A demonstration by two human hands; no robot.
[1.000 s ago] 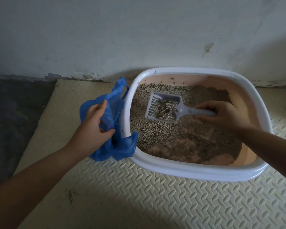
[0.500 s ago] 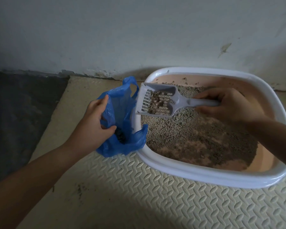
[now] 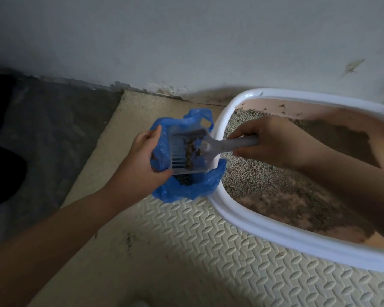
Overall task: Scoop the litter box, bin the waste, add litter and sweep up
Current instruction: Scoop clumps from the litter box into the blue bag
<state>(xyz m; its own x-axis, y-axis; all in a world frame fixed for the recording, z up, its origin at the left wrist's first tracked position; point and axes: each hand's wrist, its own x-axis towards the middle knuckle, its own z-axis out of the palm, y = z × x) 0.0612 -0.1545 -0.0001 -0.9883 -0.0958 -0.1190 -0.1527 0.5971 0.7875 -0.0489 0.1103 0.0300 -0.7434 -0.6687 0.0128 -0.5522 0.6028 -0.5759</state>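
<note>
A white-rimmed, pink-walled litter box [image 3: 248, 224] with grey litter [image 3: 264, 180] stands on a cream foam mat against the wall. My right hand [image 3: 275, 142] grips the handle of a grey slotted scoop [image 3: 186, 154]. The scoop's head, holding dark clumps, is over the open mouth of a blue plastic bag [image 3: 186, 189] just left of the box. My left hand [image 3: 142, 158] grips the bag's left edge and holds it open. Dark waste lies in the bag's bottom.
The cream embossed foam mat [image 3: 208, 251] has a few spilled litter grains [image 3: 129, 240] near its middle. Dark grey floor [image 3: 42, 140] lies left of the mat, with a black object [image 3: 2, 173] at the far left. A grey wall runs behind.
My right hand carried the loaded scoop leftwards out of the box to over the bag. The view turned left. My left hand kept hold of the bag.
</note>
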